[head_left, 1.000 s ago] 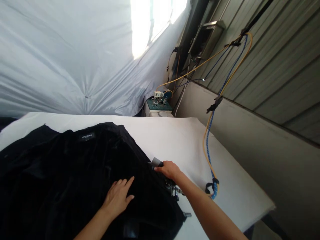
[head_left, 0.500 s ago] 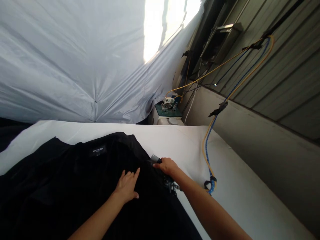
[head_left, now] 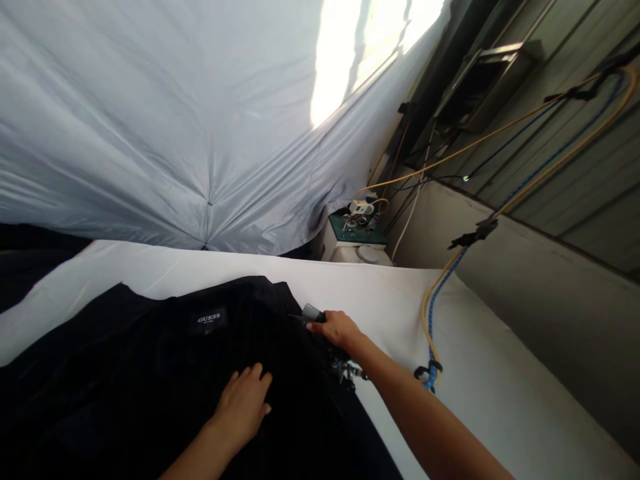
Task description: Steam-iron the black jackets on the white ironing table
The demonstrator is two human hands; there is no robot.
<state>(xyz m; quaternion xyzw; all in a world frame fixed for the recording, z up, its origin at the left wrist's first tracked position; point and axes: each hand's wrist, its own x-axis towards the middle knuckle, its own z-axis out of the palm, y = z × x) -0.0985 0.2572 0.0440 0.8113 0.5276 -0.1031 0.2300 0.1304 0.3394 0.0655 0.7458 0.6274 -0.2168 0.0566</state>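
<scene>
Across the white table point(head_left: 380, 300) the black garment point(head_left: 145, 393) lies spread left of our right hand point(head_left: 341, 329), which grips a grey-tipped tool point(head_left: 313, 313) by its far-left-to-near-right edge, nearer there than our left hand point(head_left: 244, 404), loosely uncurled on the garment, gripping nothing.

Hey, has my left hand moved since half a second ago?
Yes. Your left hand has shifted leftward, judged against the machine beyond the white table.

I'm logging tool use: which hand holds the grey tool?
The right hand, closed around the grey tool; the left hand lies on the black garment.
</scene>
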